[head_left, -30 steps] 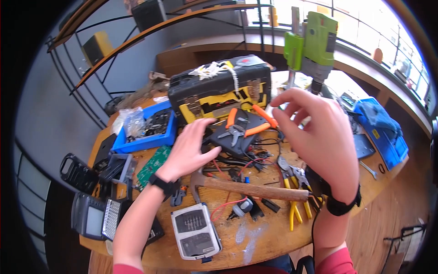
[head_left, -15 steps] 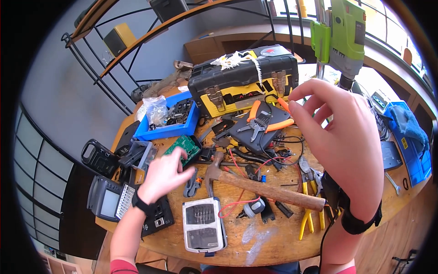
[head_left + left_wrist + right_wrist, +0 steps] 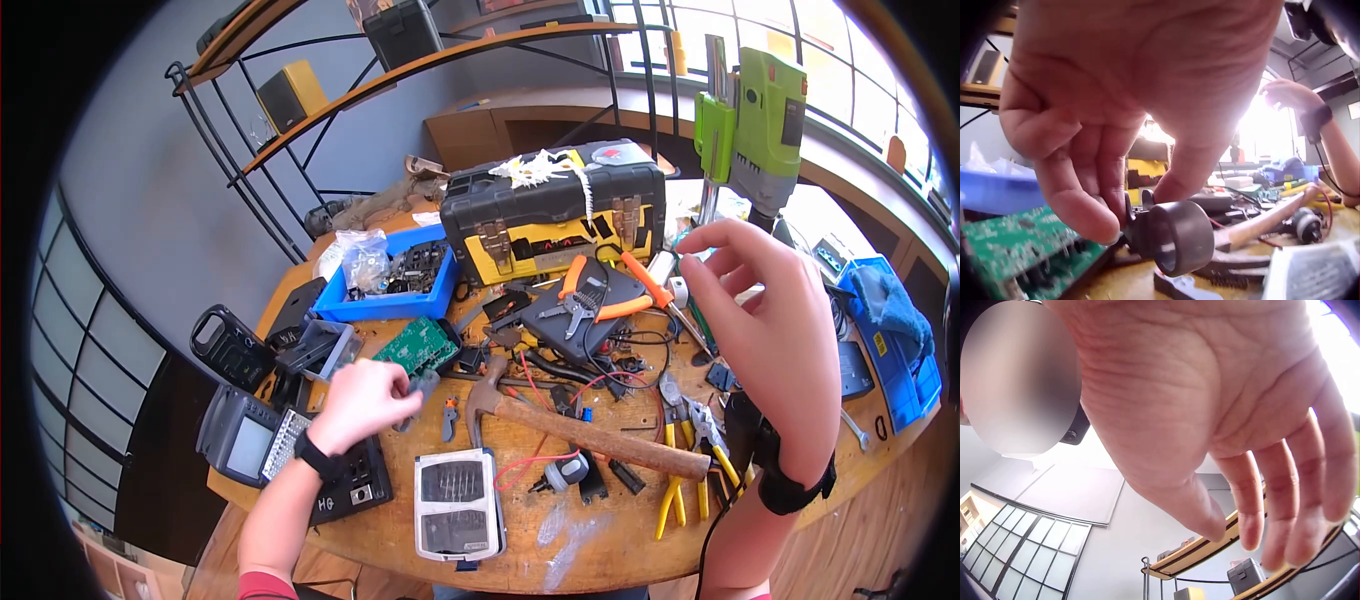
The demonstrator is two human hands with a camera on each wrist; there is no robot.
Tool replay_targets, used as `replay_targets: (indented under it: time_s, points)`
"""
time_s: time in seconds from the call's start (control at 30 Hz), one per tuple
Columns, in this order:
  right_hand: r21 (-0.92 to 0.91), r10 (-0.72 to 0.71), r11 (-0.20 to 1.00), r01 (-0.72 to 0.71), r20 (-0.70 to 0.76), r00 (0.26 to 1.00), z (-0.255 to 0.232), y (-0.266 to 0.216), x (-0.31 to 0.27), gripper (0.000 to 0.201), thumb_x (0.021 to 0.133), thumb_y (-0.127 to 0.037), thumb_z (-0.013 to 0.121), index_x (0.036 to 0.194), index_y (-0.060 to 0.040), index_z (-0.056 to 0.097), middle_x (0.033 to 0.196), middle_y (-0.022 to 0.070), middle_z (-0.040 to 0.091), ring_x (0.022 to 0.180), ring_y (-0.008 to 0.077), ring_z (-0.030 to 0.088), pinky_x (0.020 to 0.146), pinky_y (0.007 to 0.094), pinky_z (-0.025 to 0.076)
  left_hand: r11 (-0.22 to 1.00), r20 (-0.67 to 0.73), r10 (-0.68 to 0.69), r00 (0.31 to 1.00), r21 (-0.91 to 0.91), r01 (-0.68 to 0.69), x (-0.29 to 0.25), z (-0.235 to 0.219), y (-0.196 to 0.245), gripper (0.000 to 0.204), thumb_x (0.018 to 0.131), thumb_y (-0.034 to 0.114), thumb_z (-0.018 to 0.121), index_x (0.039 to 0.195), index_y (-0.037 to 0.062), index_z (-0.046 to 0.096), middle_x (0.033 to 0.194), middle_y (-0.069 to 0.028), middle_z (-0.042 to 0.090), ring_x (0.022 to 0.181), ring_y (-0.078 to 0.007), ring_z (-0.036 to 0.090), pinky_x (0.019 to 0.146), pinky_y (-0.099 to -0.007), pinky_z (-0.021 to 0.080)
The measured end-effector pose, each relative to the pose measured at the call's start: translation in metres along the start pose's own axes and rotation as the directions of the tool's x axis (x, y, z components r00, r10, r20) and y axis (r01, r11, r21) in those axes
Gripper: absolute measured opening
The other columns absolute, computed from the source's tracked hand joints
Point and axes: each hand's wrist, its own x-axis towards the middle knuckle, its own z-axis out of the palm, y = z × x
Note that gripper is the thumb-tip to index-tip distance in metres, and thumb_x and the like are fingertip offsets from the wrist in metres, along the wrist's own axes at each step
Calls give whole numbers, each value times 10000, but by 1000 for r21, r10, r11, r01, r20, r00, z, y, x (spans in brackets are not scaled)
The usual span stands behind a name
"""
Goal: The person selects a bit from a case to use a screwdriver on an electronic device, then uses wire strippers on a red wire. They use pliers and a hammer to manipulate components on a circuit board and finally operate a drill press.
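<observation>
Hanging from the left hand [image 3: 365,400], the dark ringed part [image 3: 1182,237] appears to be held above the counter [image 3: 620,540], inward from its left edge and back from its near edge; the fingers [image 3: 1094,215] and thumb pinch narrow tabs at one end, and the hollow ring juts out free of the grip; a twist or slip seems the likeliest trouble, since the hold takes in so little and the ring sits off to one side; if dropped, it could land on the small grey clamp [image 3: 450,420] or glance off the green circuit board [image 3: 415,345] just beside it (whose upturned face looks easy to scrape); a low sweep of the forearm might also drag the black box [image 3: 345,480] toward the near left corner.

The left hand is palm down, wrist bent, knuckles up, with the arm coming in over the near left corner; the right hand [image 3: 755,290] is raised over the right half, its fingers gently curved and apart from the thumb, with nothing visible in them; were that arm to drop carelessly, it could knock the hammer [image 3: 600,435] handle or the yellow-handled pliers [image 3: 673,490] toward the near edge.
</observation>
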Motion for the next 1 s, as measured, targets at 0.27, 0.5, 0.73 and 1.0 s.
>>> replay_targets:
  time_s: [0.27, 0.5, 0.73, 1.0]
  points:
    - [3, 26, 1000, -26, 12, 1000, -6, 6, 3, 98, 912, -197, 739, 963, -114, 721, 729, 9, 698, 647, 161, 671, 628, 319, 517, 953, -164, -225, 960, -241, 182, 128, -35, -70, 480, 905, 466, 678, 1192, 85, 725, 953, -120, 780, 784, -220, 754, 668, -361, 573]
    - [-9, 40, 999, -40, -3, 999, -16, 13, 5, 109, 915, -221, 733, 939, -118, 709, 743, 18, 706, 687, 202, 691, 647, 354, 519, 956, -298, -76, 952, -294, -16, 135, -10, -70, 342, 938, 291, 664, 1161, 39, 728, 1072, -128, 781, 893, -229, 769, 823, -349, 584]
    - [33, 41, 999, -41, -3, 999, -18, 13, 6, 105, 911, -208, 728, 928, -104, 722, 725, 24, 701, 666, 201, 702, 655, 346, 526, 948, -249, -24, 968, -312, -57, 115, -6, -39, 347, 911, 288, 670, 1143, 37, 732, 1068, -118, 780, 949, -254, 756, 858, -366, 579]
    - [30, 46, 999, -46, -2, 999, -18, 13, 6, 105, 915, -202, 727, 939, -100, 726, 727, 17, 700, 655, 185, 696, 655, 337, 527, 941, -224, 205, 953, -222, -255, 94, 31, 51, 746, 833, 434, 754, 1400, 20, 504, 1398, -217, 580, 1289, -358, 575, 1087, -444, 470]
